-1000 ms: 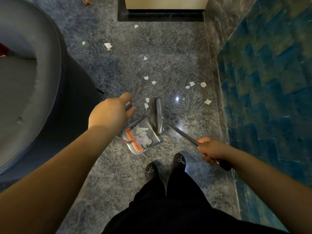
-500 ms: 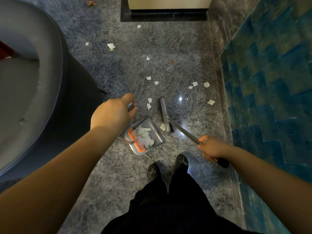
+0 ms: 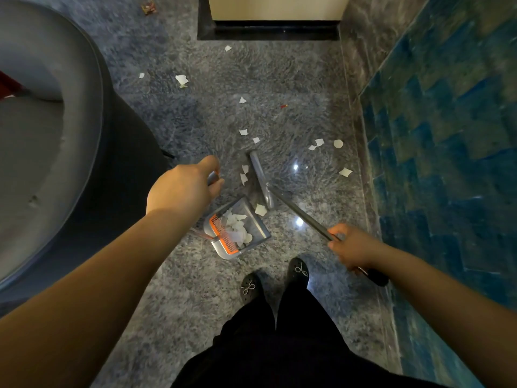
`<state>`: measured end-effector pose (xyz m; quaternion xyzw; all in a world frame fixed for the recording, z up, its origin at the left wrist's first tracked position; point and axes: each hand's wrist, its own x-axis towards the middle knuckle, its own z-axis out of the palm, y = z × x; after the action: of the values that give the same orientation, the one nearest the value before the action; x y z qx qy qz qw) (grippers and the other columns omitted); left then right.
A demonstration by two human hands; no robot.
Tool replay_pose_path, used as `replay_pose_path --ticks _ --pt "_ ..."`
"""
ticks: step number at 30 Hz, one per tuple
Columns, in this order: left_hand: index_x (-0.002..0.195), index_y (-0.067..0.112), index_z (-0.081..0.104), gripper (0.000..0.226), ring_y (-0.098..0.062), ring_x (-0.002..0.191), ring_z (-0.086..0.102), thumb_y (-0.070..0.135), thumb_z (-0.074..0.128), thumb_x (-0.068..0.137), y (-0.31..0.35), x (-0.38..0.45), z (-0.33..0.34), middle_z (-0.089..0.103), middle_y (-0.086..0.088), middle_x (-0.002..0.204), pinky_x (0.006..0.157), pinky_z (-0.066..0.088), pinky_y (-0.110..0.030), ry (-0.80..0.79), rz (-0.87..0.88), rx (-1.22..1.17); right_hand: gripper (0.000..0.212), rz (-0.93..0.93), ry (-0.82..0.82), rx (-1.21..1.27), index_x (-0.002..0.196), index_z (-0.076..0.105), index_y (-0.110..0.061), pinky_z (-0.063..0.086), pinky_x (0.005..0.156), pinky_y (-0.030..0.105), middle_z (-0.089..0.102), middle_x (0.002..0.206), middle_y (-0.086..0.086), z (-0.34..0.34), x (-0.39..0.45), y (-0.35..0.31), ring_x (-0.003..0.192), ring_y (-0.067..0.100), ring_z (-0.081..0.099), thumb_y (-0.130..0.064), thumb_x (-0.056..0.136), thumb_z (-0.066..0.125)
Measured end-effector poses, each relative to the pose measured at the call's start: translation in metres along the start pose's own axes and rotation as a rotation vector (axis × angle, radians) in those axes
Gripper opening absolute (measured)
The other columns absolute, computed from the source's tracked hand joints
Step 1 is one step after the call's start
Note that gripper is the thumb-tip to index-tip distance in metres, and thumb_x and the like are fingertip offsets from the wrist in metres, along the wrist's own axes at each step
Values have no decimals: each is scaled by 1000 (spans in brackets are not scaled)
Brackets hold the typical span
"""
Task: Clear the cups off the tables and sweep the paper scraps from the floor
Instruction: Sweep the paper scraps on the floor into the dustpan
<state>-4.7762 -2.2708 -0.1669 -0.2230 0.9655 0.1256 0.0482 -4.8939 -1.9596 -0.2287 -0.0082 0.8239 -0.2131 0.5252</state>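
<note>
Sweep partway: pan [image 3: 237, 228] holds a scrap pile; more scraps [image 3: 243, 132] lie at 12 o'clock. Left fingers [image 3: 215, 189] grip pan handle, right fingers [image 3: 334, 246] grip broom [image 3: 296, 210]. No cups seen.

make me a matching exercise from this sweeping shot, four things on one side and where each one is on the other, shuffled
Things:
1. left hand
2. right hand
3. round paper scrap
4. orange comb

Places:
A. lying on the floor near the blue tiled wall
B. gripping the broom handle
C. at the back edge of the dustpan
D. holding the upright dustpan handle

Pairs: 1-D, 2-B, 3-A, 4-C
</note>
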Motion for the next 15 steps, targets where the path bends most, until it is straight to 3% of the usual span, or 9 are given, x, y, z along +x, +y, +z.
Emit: replay_pose_path --ticks 4,9,15 --pt "99 26 48 19 -24 58 55 44 53 94 -4 -2 -1 54 -1 66 49 50 -35 -7 -4 -11 28 -36 51 -174 125 48 -13 41 52 24 55 86 7 5 16 -10 68 17 53 -20 98 50" --pt "97 25 48 19 -26 60 57 42 53 95 2 -8 1 56 -3 68 53 53 -39 -10 4 -17 33 -16 -23 -36 131 38 -9 34 31 18 56 66 16 18 34 -20 32 16 46 -15 100 47" --pt "97 25 48 20 -26 60 56 43 53 94 0 -9 2 52 0 65 50 50 -35 -7 0 -20 32 -19 -82 102 130 44 -14 37 34 21 55 66 10 17 25 -15 38 15 44 -17 99 51"
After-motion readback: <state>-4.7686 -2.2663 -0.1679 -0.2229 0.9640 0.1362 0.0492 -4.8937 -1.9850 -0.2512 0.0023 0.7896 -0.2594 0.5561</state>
